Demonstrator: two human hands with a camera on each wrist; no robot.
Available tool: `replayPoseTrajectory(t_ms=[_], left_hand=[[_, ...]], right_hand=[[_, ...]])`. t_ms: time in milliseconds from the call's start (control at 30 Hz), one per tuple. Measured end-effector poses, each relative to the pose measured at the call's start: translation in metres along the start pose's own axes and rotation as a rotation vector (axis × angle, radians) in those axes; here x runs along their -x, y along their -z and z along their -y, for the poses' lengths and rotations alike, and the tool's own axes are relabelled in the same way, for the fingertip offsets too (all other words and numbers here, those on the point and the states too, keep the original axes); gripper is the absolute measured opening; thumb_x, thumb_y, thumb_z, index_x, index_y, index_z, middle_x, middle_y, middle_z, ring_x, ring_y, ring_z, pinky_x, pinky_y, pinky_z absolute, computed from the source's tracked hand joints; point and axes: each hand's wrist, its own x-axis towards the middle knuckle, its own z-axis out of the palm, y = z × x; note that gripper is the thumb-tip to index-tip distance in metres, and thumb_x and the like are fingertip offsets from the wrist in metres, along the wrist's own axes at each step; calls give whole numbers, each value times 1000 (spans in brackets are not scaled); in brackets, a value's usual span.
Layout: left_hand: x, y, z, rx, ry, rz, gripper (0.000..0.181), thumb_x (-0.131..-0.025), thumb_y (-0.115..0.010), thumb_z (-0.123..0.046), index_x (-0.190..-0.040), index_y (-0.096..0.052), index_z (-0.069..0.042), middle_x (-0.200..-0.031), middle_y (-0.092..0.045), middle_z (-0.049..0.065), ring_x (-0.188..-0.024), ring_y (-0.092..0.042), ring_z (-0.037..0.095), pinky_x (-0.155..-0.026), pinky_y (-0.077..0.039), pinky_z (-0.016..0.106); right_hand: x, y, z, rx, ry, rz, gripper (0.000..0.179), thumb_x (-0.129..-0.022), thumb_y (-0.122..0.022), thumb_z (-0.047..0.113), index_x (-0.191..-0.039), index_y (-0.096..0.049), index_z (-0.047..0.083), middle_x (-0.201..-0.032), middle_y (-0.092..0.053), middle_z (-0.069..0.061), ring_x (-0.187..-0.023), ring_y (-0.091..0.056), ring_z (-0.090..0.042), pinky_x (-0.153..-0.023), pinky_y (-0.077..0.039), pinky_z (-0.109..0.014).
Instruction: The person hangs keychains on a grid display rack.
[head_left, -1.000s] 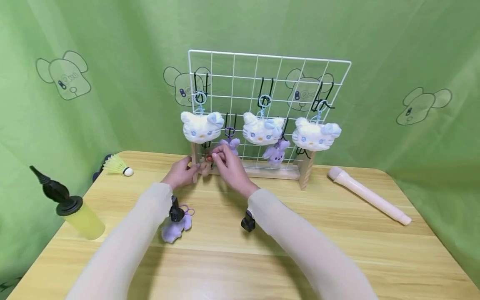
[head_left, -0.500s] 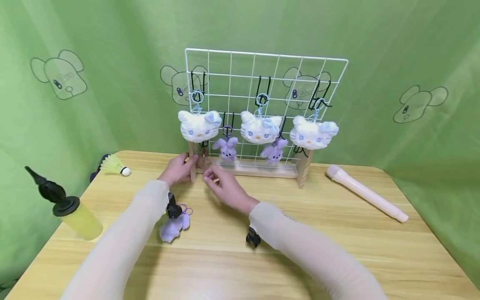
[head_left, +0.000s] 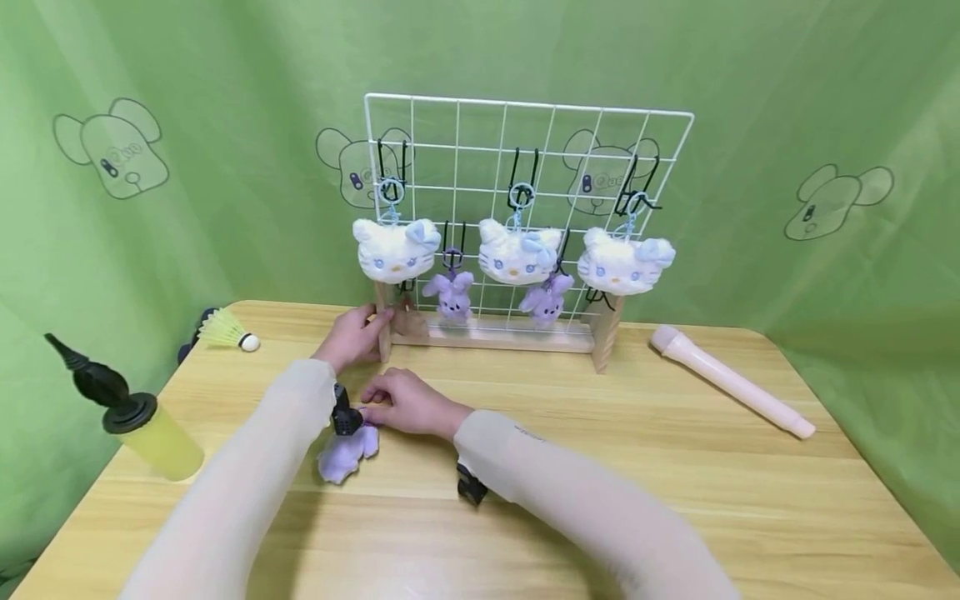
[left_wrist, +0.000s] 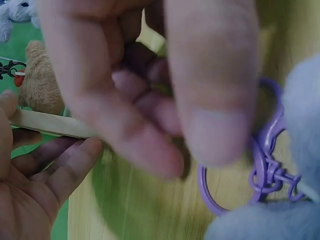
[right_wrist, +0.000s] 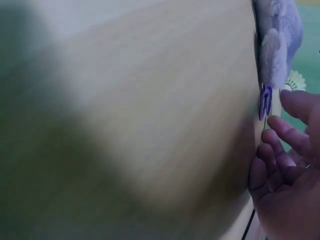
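My left hand (head_left: 352, 337) grips the left wooden post (left_wrist: 55, 124) of a white wire grid rack (head_left: 551, 107), thumb on one side and fingers on the other. My right hand (head_left: 412, 404) is at the ring of a purple plush keychain (head_left: 345, 456) lying on the table. Its thumb and forefinger stand apart by the purple ring (left_wrist: 212, 197), with no grip visible in the wrist views. A brown plush keychain (left_wrist: 41, 80) hangs low beside the left post. Two purple bunny keychains (head_left: 453, 297) hang on the lower hooks, and three white cat-face plushes (head_left: 396, 252) hang above.
A yellow hand pump (head_left: 161, 442) with a black top stands at the table's left. Behind it lies a yellow shuttlecock (head_left: 228, 330). On the right is a pale pink tube-shaped stick (head_left: 731, 382). A green curtain (head_left: 750, 67) encloses the wooden table (head_left: 600, 467).
My right hand has come away from the brown plush at the rack and moved down towards me, to the purple keychain's ring. My left hand stays on the post.
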Motion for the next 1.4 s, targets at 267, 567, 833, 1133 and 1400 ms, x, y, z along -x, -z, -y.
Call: replayPoseTrajectory(t_ms=[267, 567, 833, 1133, 1400], left_hand=[[-2, -2, 0, 10, -31, -23, 52, -113, -40, -38, -131, -58, 7, -128, -67, 34, -119, -65, 47, -106, -55, 57], [1, -1, 0, 25, -19, -16, 52, -113, -39, -37, -130, -57, 8, -126, -66, 35, -115, -67, 47, -101, -59, 53], [2, -2, 0, 29, -11, -7, 52, -113, -39, -37, -132, -56, 8, -127, -65, 35, -110, -69, 46, -94, -63, 49], [1, -2, -2, 24, -4, -5, 53, -113, -38, -38, -134, -56, 8, -129, -65, 34, -118, -66, 46, -102, -59, 53], [1, -2, 0, 45, 9, 12, 55, -113, -38, -39, -138, -53, 7, -136, -62, 34, -116, -67, 45, -92, -65, 45]], right_hand=[[-2, 3, 4, 73, 16, 47, 16, -97, -74, 20, -108, -75, 9, -106, -74, -8, -101, -61, -20, -99, -45, -27], [-3, 3, 6, 27, -55, 148, 21, -95, -76, 18, -109, -67, 6, -103, -68, -6, -91, -53, -7, -87, -46, -18], [5, 3, 3, -145, -47, 145, 20, -98, -72, 8, -113, -60, 2, -92, -67, -6, -79, -55, -3, -73, -49, -12], [17, 10, -6, -289, -51, 69, 12, -102, -62, 1, -107, -71, -5, -101, -79, -19, -84, -73, -12, -78, -60, -14], [30, 15, -11, -529, -80, 68, 14, -106, -55, 4, -109, -63, -7, -119, -75, -26, -109, -76, -29, -94, -64, -29]])
